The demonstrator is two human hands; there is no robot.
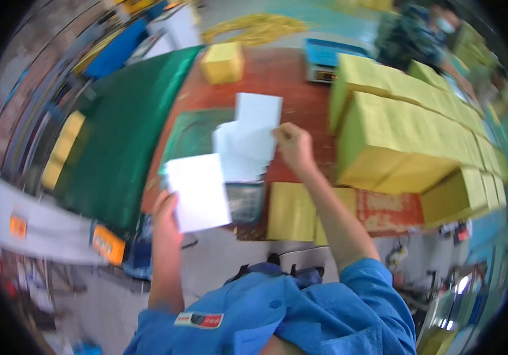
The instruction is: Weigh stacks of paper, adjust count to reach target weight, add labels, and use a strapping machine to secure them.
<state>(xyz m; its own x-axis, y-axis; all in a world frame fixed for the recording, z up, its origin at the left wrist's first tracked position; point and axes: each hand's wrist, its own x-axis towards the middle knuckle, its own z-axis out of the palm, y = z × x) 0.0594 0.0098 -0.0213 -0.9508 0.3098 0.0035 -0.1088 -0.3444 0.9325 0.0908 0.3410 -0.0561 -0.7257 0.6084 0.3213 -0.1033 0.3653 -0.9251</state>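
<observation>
A white rectangular sheet or thin stack of paper (199, 192) is in my left hand (167, 214), whose fingers close on its lower left edge. Ahead of it, several white paper sheets (248, 145) lie in an uneven, fanned pile at the middle of the table. My right hand (294, 144) is at the right edge of this pile, thumb and fingers pinched together on the edge of the upper sheet (260, 112). Beneath the pile is a green mat or tray (192, 133), partly covered by the papers. Motion blurs the details.
Blocks of yellow paper packs (408, 136) are stacked on the right of the reddish table (307, 106). More yellow packs (292, 210) lie at the near edge. A blue scale (331, 53) and one yellow pack (223, 62) stand behind. A green conveyor belt (118, 130) runs left. A co-worker (414, 35) is far right.
</observation>
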